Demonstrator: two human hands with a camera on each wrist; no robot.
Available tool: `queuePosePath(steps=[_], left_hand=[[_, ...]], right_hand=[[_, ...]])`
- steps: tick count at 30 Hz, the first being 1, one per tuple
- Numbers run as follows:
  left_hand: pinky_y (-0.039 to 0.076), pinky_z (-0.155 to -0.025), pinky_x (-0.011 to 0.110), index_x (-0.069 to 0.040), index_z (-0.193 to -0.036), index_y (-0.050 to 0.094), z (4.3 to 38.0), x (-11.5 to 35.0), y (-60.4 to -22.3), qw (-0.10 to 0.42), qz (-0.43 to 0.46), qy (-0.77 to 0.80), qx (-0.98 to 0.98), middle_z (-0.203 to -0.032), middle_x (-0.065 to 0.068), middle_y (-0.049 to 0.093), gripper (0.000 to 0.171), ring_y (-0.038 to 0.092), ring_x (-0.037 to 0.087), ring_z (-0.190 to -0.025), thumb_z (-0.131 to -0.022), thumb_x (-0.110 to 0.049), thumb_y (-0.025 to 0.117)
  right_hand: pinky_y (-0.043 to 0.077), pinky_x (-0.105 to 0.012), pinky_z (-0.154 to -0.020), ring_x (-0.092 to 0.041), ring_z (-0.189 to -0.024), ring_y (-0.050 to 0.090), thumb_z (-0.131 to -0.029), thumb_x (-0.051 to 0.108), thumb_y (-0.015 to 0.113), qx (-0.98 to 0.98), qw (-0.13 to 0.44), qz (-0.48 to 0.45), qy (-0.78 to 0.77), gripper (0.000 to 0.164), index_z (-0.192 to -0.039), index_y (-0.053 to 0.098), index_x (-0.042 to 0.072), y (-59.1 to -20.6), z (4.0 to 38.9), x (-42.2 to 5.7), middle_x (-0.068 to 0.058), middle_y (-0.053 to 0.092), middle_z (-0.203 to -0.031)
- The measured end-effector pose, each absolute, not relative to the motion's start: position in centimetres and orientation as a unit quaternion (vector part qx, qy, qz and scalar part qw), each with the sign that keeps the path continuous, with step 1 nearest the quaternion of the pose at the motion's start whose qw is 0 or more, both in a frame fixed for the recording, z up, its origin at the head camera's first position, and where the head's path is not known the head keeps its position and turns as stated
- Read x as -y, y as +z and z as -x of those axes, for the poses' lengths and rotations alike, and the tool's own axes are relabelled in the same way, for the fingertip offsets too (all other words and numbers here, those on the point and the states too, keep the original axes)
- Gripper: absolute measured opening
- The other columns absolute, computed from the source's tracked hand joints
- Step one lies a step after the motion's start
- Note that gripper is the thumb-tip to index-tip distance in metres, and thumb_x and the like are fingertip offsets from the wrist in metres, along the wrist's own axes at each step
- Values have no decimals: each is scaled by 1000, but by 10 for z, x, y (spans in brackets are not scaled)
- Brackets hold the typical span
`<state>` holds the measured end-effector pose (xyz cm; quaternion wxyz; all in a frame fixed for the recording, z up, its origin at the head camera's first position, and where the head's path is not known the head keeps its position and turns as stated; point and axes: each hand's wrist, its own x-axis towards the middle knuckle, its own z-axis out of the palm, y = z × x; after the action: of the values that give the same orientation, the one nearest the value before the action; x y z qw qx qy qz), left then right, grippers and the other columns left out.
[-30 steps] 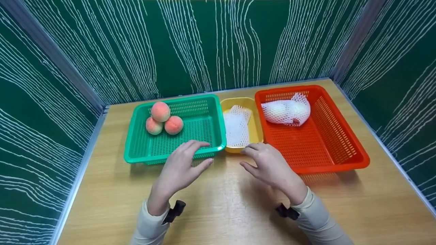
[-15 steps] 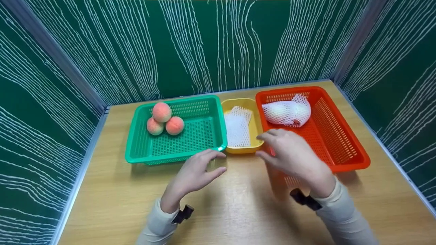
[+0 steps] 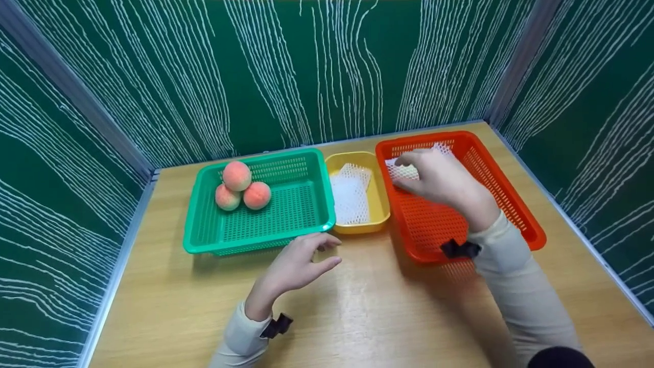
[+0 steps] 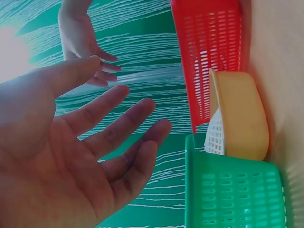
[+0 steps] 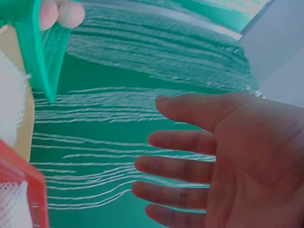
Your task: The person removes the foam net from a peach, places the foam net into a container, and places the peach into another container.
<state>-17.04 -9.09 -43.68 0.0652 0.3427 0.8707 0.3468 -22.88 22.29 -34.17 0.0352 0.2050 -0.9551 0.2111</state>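
My right hand (image 3: 440, 180) hovers over the red basket (image 3: 428, 225), fingers apart and gently bent. Between them the right wrist view shows nothing held. Below it lies pale fruit in white foam netting (image 3: 401, 171), mostly hidden by the hand; its kind is unclear. My left hand (image 3: 294, 265) hangs in front of the green basket (image 3: 258, 246), relaxed and holding nothing, as its bare palm (image 4: 52, 166) in the left wrist view confirms. Three pink peaches (image 3: 237, 177) sit grouped in the green basket's left part.
Between the two baskets stands a small yellow tray (image 3: 379, 204) with white foam nets (image 3: 351, 200) in it. All three containers are on a wooden table (image 3: 347, 317). Green panels (image 3: 276, 76) with white streaks enclose the back and sides.
My right hand has moved right and forward, from in front of the yellow tray to above the netted fruit in the red basket. My left hand has shifted slightly right and towards me.
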Motion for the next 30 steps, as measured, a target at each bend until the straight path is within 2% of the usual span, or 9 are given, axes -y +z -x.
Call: queuePosePath(steps=[6,12,16,22,25,30], left_hand=[[49,-87,37,-13,-118,66,171,91,-438,75,-342,355,-867,-110,-3,65,31,59,14,-99,-95,-34,63],[50,-86,35,-14,-120,66,171,90,-437,85,-345,353,-865,-110,-4,65,33,60,14,-99,-95,-37,62],[50,-86,36,-15,-120,65,171,90,-438,96,-346,355,-863,-111,-4,65,33,60,17,-101,-96,-37,60],[49,-87,31,-16,-120,65,172,90,-440,107,-344,356,-862,-113,-5,65,32,60,14,-101,-96,-37,59],[49,-87,32,-15,-120,65,172,90,-441,112,-344,361,-860,-114,-5,65,31,61,18,-101,-96,-34,60],[49,-88,34,-14,-120,65,174,90,-442,120,-345,359,-859,-114,-5,65,32,62,20,-102,-97,-35,59]], right_hand=[[47,-50,-90,-30,-103,59,-89,26,71,968,-20,-162,192,38,-122,64,6,-351,271,-235,-14,65,-116],[48,-51,-88,-31,-98,59,-87,20,74,972,-58,-137,181,38,-120,64,4,-376,307,-246,-15,65,-114],[44,-55,-93,-34,-108,55,-83,19,77,975,-78,-119,169,53,-130,57,4,-395,325,-251,-17,58,-123],[34,-62,-101,-39,-122,40,-77,23,82,973,-105,-86,188,80,-144,42,8,-420,342,-257,-19,40,-141],[31,-64,-102,-41,-127,36,-75,25,83,974,-103,-83,185,86,-146,38,8,-431,348,-260,-20,36,-144],[22,-65,-105,-45,-136,25,-80,27,78,976,-117,-78,167,88,-151,29,8,-445,357,-265,-23,27,-152]])
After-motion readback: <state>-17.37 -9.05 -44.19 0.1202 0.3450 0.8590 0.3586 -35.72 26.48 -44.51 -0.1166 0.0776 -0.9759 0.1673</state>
